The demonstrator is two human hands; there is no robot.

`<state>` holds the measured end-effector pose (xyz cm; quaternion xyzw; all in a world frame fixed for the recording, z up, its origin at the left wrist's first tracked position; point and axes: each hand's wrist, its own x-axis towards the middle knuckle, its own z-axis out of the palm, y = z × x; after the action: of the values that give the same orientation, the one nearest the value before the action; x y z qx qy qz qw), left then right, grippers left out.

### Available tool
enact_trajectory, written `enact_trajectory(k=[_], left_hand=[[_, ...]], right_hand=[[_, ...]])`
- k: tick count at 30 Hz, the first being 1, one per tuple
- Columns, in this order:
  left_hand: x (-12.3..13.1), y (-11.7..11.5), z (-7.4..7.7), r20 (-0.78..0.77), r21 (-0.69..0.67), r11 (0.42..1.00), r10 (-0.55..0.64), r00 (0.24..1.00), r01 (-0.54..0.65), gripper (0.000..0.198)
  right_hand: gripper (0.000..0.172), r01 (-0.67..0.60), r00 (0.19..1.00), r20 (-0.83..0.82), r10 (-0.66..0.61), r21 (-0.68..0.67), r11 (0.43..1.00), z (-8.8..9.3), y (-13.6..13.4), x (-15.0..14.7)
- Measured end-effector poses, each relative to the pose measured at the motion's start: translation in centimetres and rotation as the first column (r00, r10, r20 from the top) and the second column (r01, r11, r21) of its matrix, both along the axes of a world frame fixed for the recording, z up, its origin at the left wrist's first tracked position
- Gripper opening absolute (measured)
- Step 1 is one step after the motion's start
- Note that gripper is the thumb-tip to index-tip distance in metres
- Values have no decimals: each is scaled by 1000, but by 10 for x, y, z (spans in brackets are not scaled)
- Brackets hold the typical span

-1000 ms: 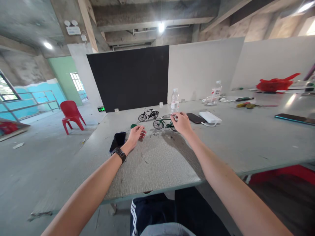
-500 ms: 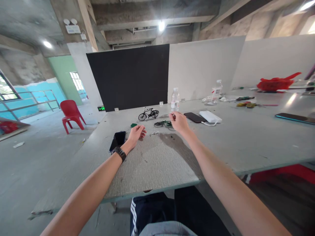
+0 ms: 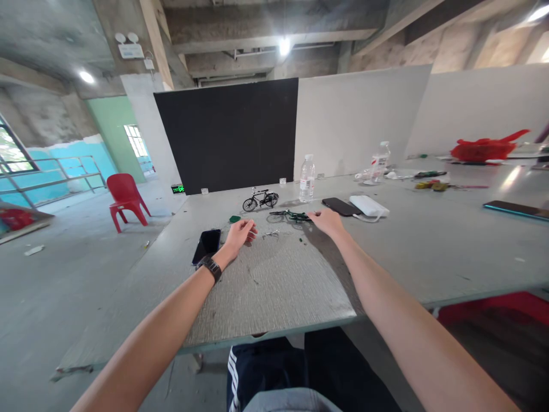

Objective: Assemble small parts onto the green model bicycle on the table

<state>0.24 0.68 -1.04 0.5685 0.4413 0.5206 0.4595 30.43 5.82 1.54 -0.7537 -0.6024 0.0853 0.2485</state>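
A dark green model bicycle [image 3: 295,216] lies on its side on the grey table. My right hand [image 3: 328,220] is at its right end, thumb and fingers closed on it. To the left my left hand [image 3: 240,234] rests on the table with its fingers curled together; whether anything is inside them is hidden. Small silver parts [image 3: 271,234] lie between my hands, and a tiny dark green piece [image 3: 301,240] lies nearer to me. Behind them a black model bicycle [image 3: 260,199] stands upright. A green piece [image 3: 234,219] lies just beyond my left hand.
A phone [image 3: 207,246] lies beside my left wrist. Past my right hand are a dark phone [image 3: 341,206], a white pouch-like object [image 3: 369,205] and a water bottle [image 3: 307,178]. Farther right are a second bottle [image 3: 381,163], a red bag [image 3: 482,150] and another phone [image 3: 517,210].
My right hand has come down and slightly right, from above the green bicycle to its right end. More of that bicycle now shows. My left hand stays nearly where it was.
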Motion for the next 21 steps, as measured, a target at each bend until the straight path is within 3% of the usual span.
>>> enact_trajectory(k=[8, 15, 21], left_hand=[[-1, 0, -2, -24, 17, 1000, -13, 1000, 14, 39], [-2, 2, -3, -23, 32, 999, -27, 999, 28, 39], [0, -1, 0, -27, 27, 999, -21, 999, 22, 38]], right_hand=[[47, 4, 1000, 1, -4, 35, 999, -1, -1, -2], [34, -40, 960, -269, 81, 154, 987, -5, 3, -5], [37, -128, 930, -313, 190, 208, 970, -8, 8, -7]])
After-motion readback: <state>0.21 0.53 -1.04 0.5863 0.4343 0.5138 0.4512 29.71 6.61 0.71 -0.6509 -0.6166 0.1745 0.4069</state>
